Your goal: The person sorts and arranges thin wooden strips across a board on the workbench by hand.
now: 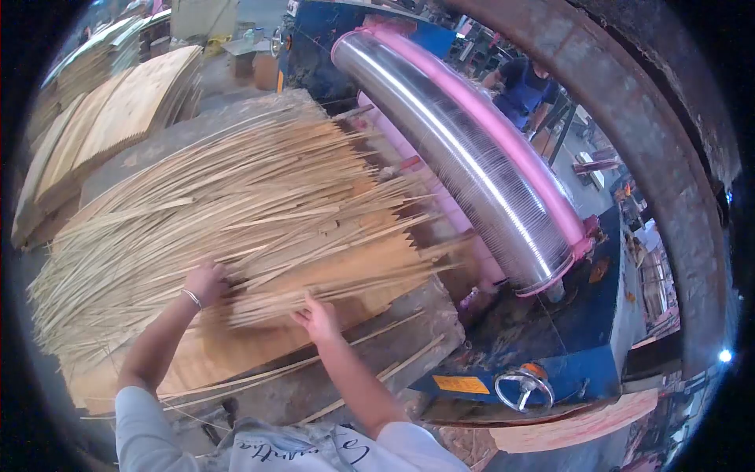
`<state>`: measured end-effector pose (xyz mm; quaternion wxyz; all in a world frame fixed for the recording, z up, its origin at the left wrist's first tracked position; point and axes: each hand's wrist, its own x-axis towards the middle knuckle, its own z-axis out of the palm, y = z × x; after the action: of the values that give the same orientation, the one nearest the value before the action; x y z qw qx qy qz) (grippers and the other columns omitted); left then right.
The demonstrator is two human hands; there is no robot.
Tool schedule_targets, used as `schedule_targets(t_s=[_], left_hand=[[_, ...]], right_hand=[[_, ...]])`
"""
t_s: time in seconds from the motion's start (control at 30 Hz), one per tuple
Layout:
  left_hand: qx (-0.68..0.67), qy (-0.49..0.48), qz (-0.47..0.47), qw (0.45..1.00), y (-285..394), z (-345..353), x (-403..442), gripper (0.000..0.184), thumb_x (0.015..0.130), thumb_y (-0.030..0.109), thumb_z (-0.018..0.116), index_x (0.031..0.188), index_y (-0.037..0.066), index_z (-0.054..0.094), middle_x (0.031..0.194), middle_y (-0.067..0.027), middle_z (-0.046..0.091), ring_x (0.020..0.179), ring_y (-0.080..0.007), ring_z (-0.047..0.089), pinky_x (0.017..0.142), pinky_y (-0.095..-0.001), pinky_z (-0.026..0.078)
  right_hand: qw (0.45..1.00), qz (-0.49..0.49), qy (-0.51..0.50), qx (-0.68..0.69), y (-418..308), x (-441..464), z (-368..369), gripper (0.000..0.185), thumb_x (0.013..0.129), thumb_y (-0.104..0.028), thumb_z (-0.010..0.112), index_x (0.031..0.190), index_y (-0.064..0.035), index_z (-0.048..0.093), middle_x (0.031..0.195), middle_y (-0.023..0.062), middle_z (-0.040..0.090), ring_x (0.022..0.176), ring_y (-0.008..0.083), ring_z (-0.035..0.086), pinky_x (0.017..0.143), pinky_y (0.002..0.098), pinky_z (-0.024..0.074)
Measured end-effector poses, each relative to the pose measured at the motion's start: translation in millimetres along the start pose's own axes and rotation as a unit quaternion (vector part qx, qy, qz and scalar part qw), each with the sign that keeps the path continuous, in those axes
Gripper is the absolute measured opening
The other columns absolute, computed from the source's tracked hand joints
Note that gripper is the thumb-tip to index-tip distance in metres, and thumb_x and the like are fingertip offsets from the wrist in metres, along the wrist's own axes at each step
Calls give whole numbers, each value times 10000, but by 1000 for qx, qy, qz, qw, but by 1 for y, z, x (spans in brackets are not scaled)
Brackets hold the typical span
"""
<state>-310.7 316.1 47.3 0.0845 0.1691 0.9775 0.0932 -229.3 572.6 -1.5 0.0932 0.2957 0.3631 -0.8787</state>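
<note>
Many thin wood strips (228, 197) lie in a loose layer over flat wooden sheets (362, 263) with jagged right ends. My left hand (207, 283), with a bracelet at the wrist, is at the near side of the layer, its fingers curled over strips and partly blurred. To its right, my right hand (318, 316) touches the near edge of a bunch of strips (275, 303), fingers bent around that edge. What lies under the fingers of both hands is hard to make out.
A machine with a shiny metal roller (464, 157) and pink rollers stands beyond the strips' right ends. Its blue frame carries a handwheel (524, 389). A person (523, 90) in blue overalls stands behind it. Stacked wooden sheets (118, 110) lie at the upper left.
</note>
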Motion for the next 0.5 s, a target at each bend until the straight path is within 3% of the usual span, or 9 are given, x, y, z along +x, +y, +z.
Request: schedule_targets(t_s=[0.03, 0.1, 0.13, 0.23, 0.3, 0.4, 0.5], left_hand=[[13, 7, 24, 1000, 2, -2, -1, 276, 718, 261, 606, 912, 66, 583, 860, -122, 576, 808, -270, 554, 724, -382, 445], [-217, -41, -79, 972, 19, -29, -5, 200, 741, 225, 569, 845, 55, 578, 817, -128, 589, 771, -283, 562, 691, -393, 446], [-329, -64, -131, 933, 25, -42, -5, 170, 753, 207, 551, 812, 49, 575, 795, -131, 595, 752, -289, 566, 675, -398, 446], [-184, -18, -70, 980, 3, -19, 29, 224, 783, 237, 511, 835, 29, 574, 842, -174, 592, 784, -336, 552, 689, -404, 434], [-115, -18, -40, 992, 15, -31, 37, 228, 791, 237, 497, 840, 27, 569, 871, -181, 580, 810, -360, 538, 701, -405, 430], [-214, 77, -26, 973, 23, -7, 72, 208, 787, 233, 496, 862, 54, 570, 889, -173, 577, 822, -357, 534, 701, -407, 429], [-179, 52, -55, 981, 41, -16, 101, 182, 789, 211, 497, 895, 80, 567, 882, -169, 578, 838, -344, 535, 703, -407, 431]], right_hand=[[1000, -7, 11, 14, 1, 1, 8, 269, 817, -239, 561, 1004, -52, 513, 940, 78, 567, 779, 186, 555, 665, 336, 508], [998, -41, -51, -6, -10, -11, 19, 270, 831, -249, 538, 1020, -58, 506, 935, 64, 552, 815, 181, 546, 666, 330, 498], [995, -56, -84, -19, -18, -18, 24, 271, 838, -254, 527, 1028, -62, 502, 933, 58, 545, 833, 179, 541, 667, 327, 492], [988, -101, -102, -65, -37, -30, 16, 277, 858, -293, 482, 1039, -85, 506, 932, 45, 548, 831, 169, 543, 662, 317, 483], [994, -104, -2, -38, -35, -7, -18, 302, 869, -319, 453, 1068, -93, 485, 944, 54, 548, 810, 179, 557, 650, 312, 479], [991, -112, 65, -19, -56, -12, -39, 292, 864, -321, 466, 1022, -74, 463, 916, 68, 551, 731, 212, 588, 560, 306, 502], [984, -146, 99, -36, -73, -19, -65, 266, 864, -307, 467, 984, -73, 432, 867, 70, 542, 656, 237, 600, 477, 298, 509]])
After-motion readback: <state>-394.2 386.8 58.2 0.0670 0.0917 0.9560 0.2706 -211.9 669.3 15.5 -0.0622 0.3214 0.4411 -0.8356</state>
